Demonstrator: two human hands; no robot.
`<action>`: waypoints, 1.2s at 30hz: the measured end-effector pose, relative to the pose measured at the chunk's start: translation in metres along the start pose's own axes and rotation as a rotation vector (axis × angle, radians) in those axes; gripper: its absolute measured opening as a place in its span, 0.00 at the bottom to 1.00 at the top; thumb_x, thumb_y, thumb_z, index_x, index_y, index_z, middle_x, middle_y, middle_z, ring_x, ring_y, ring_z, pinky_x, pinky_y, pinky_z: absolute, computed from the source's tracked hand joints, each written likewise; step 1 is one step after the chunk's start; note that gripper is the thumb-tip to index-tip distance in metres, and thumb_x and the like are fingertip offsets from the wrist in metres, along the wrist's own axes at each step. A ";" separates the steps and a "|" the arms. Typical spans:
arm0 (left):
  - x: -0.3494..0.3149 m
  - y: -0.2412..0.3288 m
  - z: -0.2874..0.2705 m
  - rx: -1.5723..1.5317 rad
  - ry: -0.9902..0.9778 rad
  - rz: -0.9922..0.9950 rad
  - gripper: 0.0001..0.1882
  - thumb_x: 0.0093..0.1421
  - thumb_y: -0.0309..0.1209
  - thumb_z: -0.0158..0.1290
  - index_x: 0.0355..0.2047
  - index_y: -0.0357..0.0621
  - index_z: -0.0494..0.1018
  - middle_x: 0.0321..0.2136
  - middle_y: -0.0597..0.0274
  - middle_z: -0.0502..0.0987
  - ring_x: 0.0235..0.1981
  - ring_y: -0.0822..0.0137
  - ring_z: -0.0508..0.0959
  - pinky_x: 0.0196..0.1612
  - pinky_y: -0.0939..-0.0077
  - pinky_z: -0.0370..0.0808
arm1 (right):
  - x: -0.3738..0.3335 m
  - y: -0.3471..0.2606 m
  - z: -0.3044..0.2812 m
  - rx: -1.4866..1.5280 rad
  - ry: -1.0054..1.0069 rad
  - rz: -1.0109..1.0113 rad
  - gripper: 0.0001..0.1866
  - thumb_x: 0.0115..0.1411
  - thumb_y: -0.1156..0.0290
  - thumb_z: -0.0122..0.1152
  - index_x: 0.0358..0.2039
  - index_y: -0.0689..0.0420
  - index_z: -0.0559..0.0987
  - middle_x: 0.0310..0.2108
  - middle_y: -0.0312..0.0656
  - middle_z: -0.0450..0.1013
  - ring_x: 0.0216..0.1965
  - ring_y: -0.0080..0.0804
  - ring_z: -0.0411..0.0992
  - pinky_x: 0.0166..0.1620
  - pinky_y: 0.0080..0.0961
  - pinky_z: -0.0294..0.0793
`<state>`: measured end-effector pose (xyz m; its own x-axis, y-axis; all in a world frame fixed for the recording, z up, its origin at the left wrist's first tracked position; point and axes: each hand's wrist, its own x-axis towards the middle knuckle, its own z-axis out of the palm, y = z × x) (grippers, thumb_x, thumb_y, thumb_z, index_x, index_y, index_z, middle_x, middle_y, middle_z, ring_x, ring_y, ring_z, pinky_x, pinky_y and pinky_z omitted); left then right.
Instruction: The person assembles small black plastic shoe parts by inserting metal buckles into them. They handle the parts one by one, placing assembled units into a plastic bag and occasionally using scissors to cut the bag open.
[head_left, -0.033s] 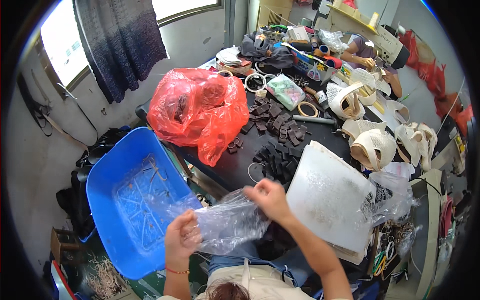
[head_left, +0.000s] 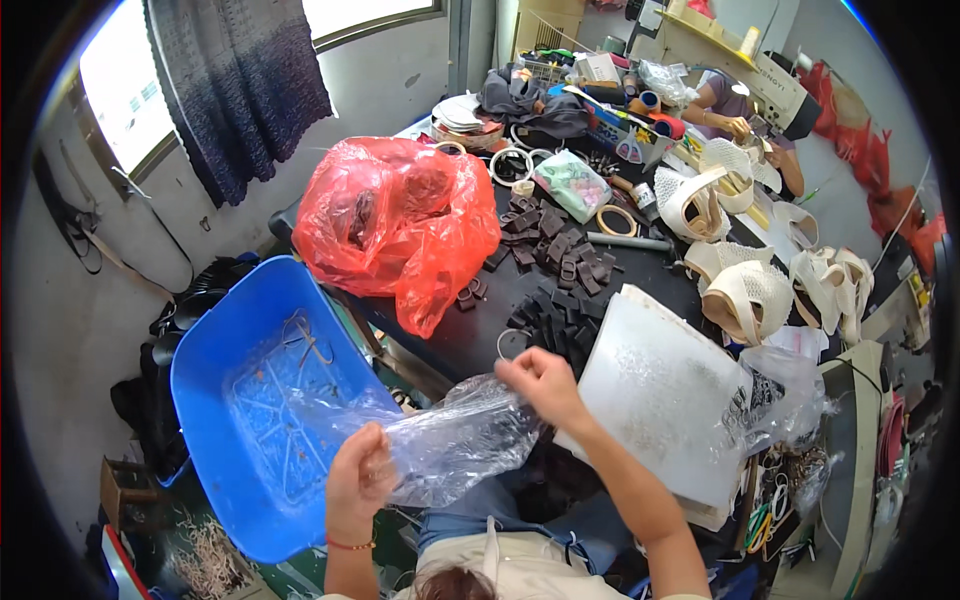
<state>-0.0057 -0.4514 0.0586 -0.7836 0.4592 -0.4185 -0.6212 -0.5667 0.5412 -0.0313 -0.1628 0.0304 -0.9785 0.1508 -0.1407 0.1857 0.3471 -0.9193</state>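
From here I see the left hand (head_left: 360,478) and right hand (head_left: 547,390), fingers pinching the clear bag (head_left: 462,438); I'd tension it gently, evenly, lest it tear.

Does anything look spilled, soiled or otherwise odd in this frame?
Yes, mildly: tangled pale scraps lie heaped beside the blue tub, like loose waste, and the white board is smudged grey across its middle. The held clear plastic is merely wrinkled.

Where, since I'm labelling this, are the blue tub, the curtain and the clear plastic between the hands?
Blue tub (head_left: 204,390), head view: left wall.
Curtain (head_left: 238,90), head view: its middle.
Clear plastic (head_left: 462,440), head view: its middle.
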 end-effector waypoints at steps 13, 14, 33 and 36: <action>0.056 0.006 -0.015 0.257 0.313 0.259 0.10 0.65 0.36 0.46 0.28 0.45 0.67 0.10 0.77 0.55 0.09 0.83 0.52 0.13 0.86 0.53 | 0.167 0.031 0.070 -0.673 0.268 -0.401 0.14 0.52 0.65 0.58 0.30 0.64 0.74 0.35 0.52 0.68 0.39 0.55 0.67 0.39 0.47 0.70; 0.061 0.008 -0.011 0.252 0.313 0.242 0.11 0.65 0.36 0.45 0.29 0.44 0.67 0.10 0.77 0.54 0.09 0.84 0.53 0.12 0.86 0.53 | 0.169 0.041 0.069 -0.587 0.240 -0.362 0.13 0.52 0.66 0.59 0.30 0.64 0.74 0.35 0.52 0.68 0.39 0.55 0.67 0.39 0.46 0.70; 0.055 0.052 -0.006 -0.019 0.363 0.338 0.15 0.68 0.31 0.38 0.48 0.33 0.66 0.08 0.77 0.52 0.06 0.84 0.50 0.06 0.88 0.55 | 0.041 -0.102 0.006 0.006 -0.628 -0.392 0.15 0.54 0.69 0.61 0.42 0.61 0.75 0.40 0.47 0.74 0.41 0.40 0.74 0.45 0.33 0.73; 0.060 0.050 -0.011 -0.026 0.277 0.335 0.15 0.68 0.32 0.38 0.47 0.34 0.67 0.08 0.76 0.52 0.05 0.84 0.50 0.06 0.88 0.55 | 0.118 -0.066 -0.068 -0.559 -0.023 -0.634 0.27 0.46 0.68 0.68 0.48 0.56 0.72 0.45 0.47 0.71 0.49 0.43 0.69 0.52 0.33 0.66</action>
<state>-0.0843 -0.4597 0.0523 -0.9130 0.0482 -0.4050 -0.3297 -0.6717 0.6634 -0.1530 -0.1051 0.0990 -0.9128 -0.2439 0.3276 -0.3882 0.7672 -0.5105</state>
